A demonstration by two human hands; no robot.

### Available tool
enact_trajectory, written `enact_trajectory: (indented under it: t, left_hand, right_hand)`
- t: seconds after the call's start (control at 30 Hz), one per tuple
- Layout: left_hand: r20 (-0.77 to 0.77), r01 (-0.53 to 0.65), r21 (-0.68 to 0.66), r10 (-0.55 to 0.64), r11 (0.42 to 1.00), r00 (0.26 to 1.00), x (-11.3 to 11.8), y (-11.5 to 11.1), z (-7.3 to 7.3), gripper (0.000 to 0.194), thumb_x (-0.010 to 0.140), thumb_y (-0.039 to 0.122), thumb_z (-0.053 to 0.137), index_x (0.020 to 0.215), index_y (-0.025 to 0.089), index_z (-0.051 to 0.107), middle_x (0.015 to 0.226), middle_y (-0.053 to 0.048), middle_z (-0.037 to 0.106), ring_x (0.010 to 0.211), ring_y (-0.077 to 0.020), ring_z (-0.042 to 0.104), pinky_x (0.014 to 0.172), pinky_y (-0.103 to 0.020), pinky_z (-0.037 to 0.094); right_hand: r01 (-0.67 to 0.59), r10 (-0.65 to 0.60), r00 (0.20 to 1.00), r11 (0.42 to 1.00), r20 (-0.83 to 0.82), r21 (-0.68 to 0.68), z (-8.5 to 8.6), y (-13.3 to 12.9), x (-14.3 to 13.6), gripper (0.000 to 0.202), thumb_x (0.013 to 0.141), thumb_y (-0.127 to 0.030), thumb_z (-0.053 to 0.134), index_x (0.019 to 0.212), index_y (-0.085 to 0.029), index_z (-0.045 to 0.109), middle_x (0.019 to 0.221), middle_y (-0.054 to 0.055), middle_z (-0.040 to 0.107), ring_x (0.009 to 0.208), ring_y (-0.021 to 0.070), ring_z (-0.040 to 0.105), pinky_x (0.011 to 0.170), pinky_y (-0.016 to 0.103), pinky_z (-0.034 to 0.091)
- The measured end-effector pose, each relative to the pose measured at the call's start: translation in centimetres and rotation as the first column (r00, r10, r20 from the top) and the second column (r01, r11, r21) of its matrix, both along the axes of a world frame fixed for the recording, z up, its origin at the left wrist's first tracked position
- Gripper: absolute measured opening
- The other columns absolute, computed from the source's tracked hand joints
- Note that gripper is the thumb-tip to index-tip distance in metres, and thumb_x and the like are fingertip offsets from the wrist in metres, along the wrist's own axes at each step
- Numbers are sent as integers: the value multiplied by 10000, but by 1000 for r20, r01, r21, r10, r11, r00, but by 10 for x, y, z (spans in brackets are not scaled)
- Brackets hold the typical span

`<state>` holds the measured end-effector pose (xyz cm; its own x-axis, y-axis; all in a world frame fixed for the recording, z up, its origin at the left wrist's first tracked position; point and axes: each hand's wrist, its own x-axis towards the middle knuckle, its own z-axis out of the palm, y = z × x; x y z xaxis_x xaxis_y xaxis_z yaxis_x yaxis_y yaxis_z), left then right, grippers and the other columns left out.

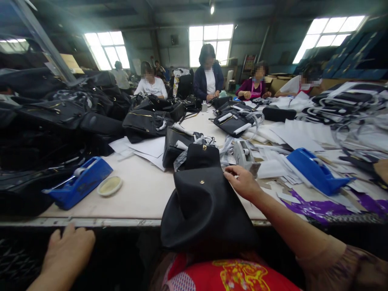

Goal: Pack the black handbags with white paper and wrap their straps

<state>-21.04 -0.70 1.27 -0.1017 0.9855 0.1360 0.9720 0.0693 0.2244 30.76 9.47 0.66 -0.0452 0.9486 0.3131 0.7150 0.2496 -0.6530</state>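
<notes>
A black leather bag (212,210) lies over the table's front edge, its lower part against my lap. Its flap (202,157), with a gold-coloured clasp, is turned back toward the far side, and a small round metal stud shows on the front panel. My right hand (241,182) pinches the bag's upper right edge, thumb and fingers together. Off to the left, my left hand (71,246) is just below the table edge, apart from the bag. That hand is blurred and its fingertips are not clear.
Blue tape dispensers (80,182) stand left and right, with a round shallow dish (109,186) near the left one. Black bags (145,123) are piled at left and beyond. White paper sheets (300,135) and purple plastic (315,206) lie at right. Several people work across the table (142,190).
</notes>
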Motion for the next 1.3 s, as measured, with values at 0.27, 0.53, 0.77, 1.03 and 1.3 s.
enact_trajectory:
  t: [0.27, 0.53, 0.77, 1.03, 1.3]
  left_hand:
    - [345, 266, 148, -301, 953, 889, 144, -23, -14, 315, 910, 477, 533, 1026, 230, 691, 1041, -92, 727, 999, -248, 685, 898, -372, 566]
    - [411, 242, 93, -258, 966, 874, 193, -25, -1, 394, 832, 483, 656, 1085, 183, 682, 1105, -128, 652, 1076, -295, 618, 963, -489, 526]
    - [525, 215, 74, -222, 974, 822, 190, -35, -19, 813, 693, 583, 762, 1343, 144, 550, 1386, -179, 503, 1313, -359, 476, 1121, -533, 412]
    - [726, 337, -54, -195, 940, 660, 183, -40, -7, 479, 746, 462, 731, 1124, 173, 677, 1147, -112, 638, 1079, -280, 611, 973, -423, 497]
    - [948, 462, -216, 73, 860, 308, 182, -38, -33, 232, 743, 365, 661, 699, 151, 584, 655, 15, 565, 646, -139, 519, 616, -260, 417]
  right_hand:
    - [-270, 202, 917, 949, 344, 163, 50, 27, -68, 426, 931, -418, 538, 1239, -133, 615, 1240, 181, 628, 1184, 303, 570, 1034, 437, 443]
    - [-343, 542, 646, 835, 538, -430, 63, 54, -183, 583, 720, -654, 689, 1000, -143, 710, 1055, 197, 715, 945, 356, 681, 764, 411, 531]
    - [-549, 640, 767, 617, -47, -564, 70, 68, -153, 150, 721, -316, 681, 774, -178, 652, 700, -7, 657, 629, 156, 603, 599, 256, 464]
    - [-683, 188, 618, 610, -763, -403, 56, 52, -126, 272, 636, -296, 785, 833, -167, 648, 708, -20, 637, 585, 108, 558, 588, 223, 440]
    - [-617, 271, 667, 723, -694, -311, 67, 59, -109, 425, 689, -364, 800, 1060, -207, 663, 963, 40, 732, 815, 158, 654, 734, 265, 498]
